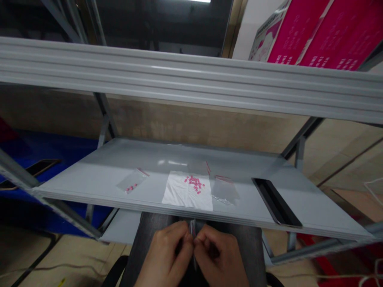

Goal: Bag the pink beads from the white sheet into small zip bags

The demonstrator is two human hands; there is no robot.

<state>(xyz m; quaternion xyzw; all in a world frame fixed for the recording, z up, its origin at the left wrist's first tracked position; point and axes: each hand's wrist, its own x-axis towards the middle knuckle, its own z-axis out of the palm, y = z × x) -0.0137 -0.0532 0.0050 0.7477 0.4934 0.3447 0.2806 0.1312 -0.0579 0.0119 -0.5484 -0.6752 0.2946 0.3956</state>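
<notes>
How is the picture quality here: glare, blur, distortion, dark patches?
Head view: wide-angle bend, the upper shelf edge bowing; a pale ceiling-light glare on the shelf; dark above the shelf and at the left; the beads are soft, small dots; the left hand and right hand are dim and slightly blurred, so the small clear bag they pinch is hard to make out.

Beads (194, 183) on sheet (188, 190) — bags flank it (phone (277, 202) rightmost) — hands below.

Small clear plastic bag (193, 231), upright, pinched between both hands' fingertips.
</notes>
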